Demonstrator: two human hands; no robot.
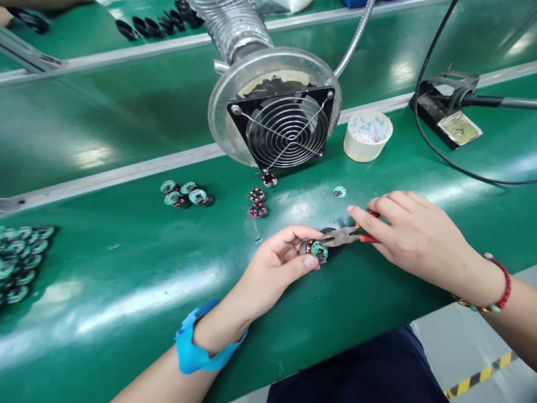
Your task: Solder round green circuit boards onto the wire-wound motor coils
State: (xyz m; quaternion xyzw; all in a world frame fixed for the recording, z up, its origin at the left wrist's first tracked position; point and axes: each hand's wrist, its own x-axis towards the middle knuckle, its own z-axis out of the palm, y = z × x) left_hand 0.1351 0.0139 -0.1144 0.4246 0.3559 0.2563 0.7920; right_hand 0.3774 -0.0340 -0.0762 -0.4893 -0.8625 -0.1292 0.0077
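Between the thumb and fingers of my left hand (279,266) is a small motor stator with a round green circuit board (319,252) on its face. My right hand (419,240) grips red-handled pliers (342,237), whose metal jaws reach the upper edge of that board. Whether the jaws are closed on a part there is too small to tell. A dark round piece (333,246) lies on the bench behind the jaws, partly covered. Just beyond the pliers lies a loose green circuit board (339,192).
Bare copper-wound stators (258,210) stand below the fume extractor fan (289,134). Stators with boards (180,196) sit to the left, and a larger batch (20,260) at the far left. A tape roll (368,137) and a soldering iron stand (448,106) are at the back right.
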